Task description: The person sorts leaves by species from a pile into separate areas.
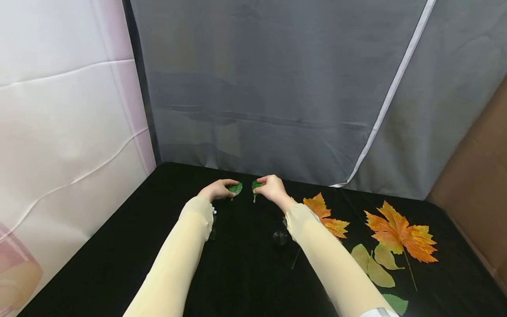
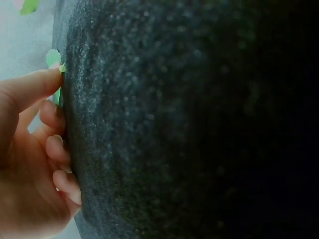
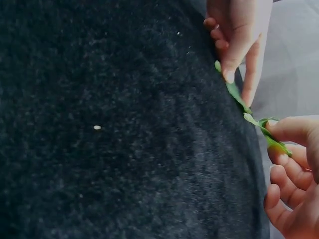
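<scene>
My left hand (image 1: 217, 189) pinches a green leaf (image 1: 236, 189) between thumb and fingers, above the far part of the black cloth. Close by on its right, my right hand (image 1: 273, 188) holds a second green leaf (image 1: 255, 186) by thumb and fingertips, its pale stem hanging down. In the right wrist view the left hand's leaf (image 3: 233, 91) and the right hand's leaf (image 3: 277, 143) come near each other; whether they touch I cannot tell. The left wrist view shows the left hand's leaf (image 2: 53, 58) partly hidden by the thumb.
On the black cloth (image 1: 241, 273) at right lie two orange maple leaves (image 1: 400, 231), one partly behind the right forearm. Pale green leaves (image 1: 380, 274) and a green leaf (image 1: 396, 304) lie nearer. A grey curtain (image 1: 257, 88) hangs behind; a white panel (image 1: 59, 110) stands at left.
</scene>
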Motion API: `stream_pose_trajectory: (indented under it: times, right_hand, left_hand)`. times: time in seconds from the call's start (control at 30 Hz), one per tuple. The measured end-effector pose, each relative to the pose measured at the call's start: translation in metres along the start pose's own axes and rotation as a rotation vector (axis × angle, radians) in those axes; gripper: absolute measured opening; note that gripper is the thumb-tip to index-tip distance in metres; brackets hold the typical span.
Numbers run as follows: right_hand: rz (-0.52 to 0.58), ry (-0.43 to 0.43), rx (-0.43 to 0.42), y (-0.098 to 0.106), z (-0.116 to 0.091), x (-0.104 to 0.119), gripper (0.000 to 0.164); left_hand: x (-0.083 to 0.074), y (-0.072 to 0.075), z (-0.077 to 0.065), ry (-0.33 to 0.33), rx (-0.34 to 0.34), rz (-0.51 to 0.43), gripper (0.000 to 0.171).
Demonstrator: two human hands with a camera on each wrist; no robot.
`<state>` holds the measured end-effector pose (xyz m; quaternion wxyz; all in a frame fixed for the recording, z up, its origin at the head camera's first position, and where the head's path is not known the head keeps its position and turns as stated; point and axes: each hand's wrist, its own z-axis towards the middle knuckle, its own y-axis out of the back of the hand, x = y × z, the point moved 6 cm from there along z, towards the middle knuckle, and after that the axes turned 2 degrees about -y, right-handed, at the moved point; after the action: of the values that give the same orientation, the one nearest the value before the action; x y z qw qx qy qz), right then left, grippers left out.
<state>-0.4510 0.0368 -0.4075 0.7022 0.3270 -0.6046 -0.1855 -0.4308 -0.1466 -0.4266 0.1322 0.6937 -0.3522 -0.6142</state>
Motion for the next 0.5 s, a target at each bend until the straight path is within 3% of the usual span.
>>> stream_pose_trajectory:
  times: [0.2,0.43,0.5]
  right_hand:
    - [-0.027,-0.001,-0.005,-0.003,-0.002,-0.008,0.040]
    - [-0.018,-0.019,0.010,-0.006,-0.003,-0.009,0.040]
    - [-0.016,-0.014,0.016,-0.008,-0.003,-0.009,0.040]
  left_hand:
    - [-0.003,-0.005,0.001,-0.010,0.007,0.019,0.053]
    - [0.013,-0.006,0.026,-0.056,0.025,0.009,0.053]
    - [0.013,-0.007,0.026,-0.030,0.027,0.004,0.054]
